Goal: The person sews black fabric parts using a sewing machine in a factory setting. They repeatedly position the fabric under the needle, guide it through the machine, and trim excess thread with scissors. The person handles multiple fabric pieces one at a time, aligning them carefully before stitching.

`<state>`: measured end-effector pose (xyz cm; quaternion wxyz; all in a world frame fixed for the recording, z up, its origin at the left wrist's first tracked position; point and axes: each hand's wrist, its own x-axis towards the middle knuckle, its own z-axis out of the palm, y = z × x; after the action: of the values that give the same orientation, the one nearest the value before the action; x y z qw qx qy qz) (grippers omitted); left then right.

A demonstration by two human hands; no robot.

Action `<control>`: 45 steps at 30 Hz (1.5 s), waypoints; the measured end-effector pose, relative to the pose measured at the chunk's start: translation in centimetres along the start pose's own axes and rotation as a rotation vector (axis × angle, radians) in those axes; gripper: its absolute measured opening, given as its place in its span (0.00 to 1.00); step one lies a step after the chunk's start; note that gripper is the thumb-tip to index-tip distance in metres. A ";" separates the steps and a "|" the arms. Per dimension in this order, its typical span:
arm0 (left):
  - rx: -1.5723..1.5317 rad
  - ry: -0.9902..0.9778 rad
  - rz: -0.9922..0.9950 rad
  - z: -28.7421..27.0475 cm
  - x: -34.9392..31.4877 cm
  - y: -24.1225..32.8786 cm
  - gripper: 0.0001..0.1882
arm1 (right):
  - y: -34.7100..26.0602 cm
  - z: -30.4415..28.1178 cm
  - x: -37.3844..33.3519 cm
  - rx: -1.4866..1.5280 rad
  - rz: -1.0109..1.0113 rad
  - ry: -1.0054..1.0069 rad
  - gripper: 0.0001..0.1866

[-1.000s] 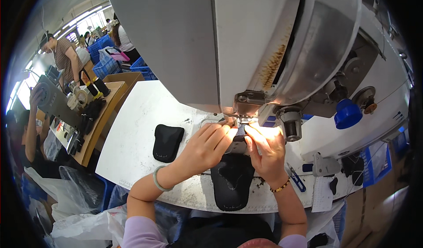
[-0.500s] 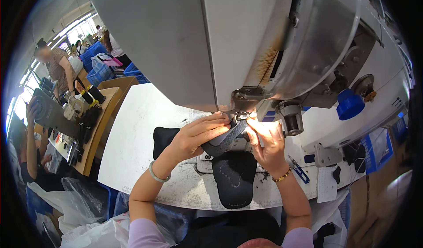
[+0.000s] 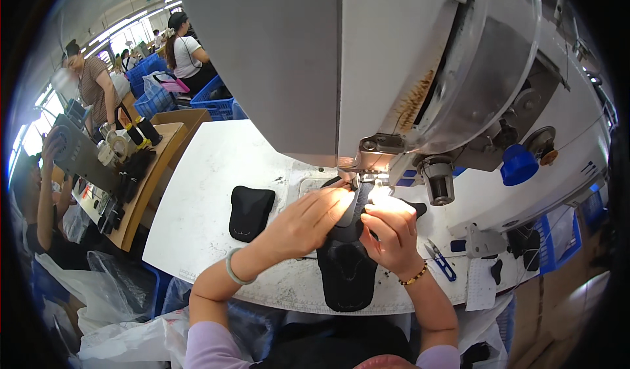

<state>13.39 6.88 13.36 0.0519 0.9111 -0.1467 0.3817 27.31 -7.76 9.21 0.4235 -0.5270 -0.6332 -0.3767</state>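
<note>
Both of my hands grip a dark grey fabric piece (image 3: 348, 217) at the lit needle area of a sewing machine (image 3: 380, 144). My left hand (image 3: 307, 223) presses on its left side, fingers together and pointing at the presser foot. On the other side my right hand (image 3: 392, 230) pinches its edge with thumb and fingers. Directly below my hands, a black padded fabric piece (image 3: 348, 280) with faint pale markings lies on the white table (image 3: 197, 192). A similar black piece (image 3: 251, 213) rests to the left. My fingers partly hide the stitching spot.
Blue-handled thread snips (image 3: 443, 264) lie right of my right wrist, near a white paper sheet (image 3: 482, 284). A blue thread-tension knob (image 3: 518, 165) juts from the machine. At left, co-workers sit and stand around another machine (image 3: 88, 156) and blue crates (image 3: 213, 99).
The fabric piece has swung so its strip runs more straight toward me. My left hand moved slightly right and nearer me, uncovering the left black piece. The head view shifted a little.
</note>
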 end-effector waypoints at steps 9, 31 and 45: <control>0.201 0.015 -0.091 1.1 0.7 2.7 0.25 | 0.5 -1.3 -0.4 0.068 0.017 -0.072 0.16; 0.061 0.203 -0.113 4.3 -0.8 -1.0 0.20 | 1.1 -1.1 0.7 -0.014 0.178 -0.198 0.15; -0.020 0.331 -0.037 5.5 -1.3 -3.5 0.21 | 0.6 -0.8 0.8 0.003 0.215 -0.139 0.13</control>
<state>17.30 9.35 8.62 0.0915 0.8379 -0.1230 0.5239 27.97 -8.08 10.27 0.4175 -0.6161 -0.6014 -0.2907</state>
